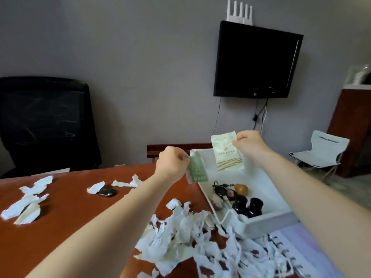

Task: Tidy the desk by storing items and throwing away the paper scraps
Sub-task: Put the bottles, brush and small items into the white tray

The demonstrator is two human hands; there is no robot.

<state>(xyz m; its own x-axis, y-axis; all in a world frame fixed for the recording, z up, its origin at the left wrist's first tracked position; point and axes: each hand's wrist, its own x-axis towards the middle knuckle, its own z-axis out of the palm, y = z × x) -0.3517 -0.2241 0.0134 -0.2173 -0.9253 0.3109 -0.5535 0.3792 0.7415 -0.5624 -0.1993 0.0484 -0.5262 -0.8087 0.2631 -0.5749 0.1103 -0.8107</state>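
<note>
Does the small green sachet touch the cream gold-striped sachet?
Apart. The head view shows bare white plastic tray between the small green sachet, pinched by the left hand, and the cream gold-striped sachet, pinched by the right hand.

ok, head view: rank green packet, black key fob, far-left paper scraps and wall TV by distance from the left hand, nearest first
1. green packet: pinched by the left hand itself.
2. black key fob: on the desk, to the hand's left.
3. far-left paper scraps: desk's left end.
4. wall TV: back wall, across the room.
</note>
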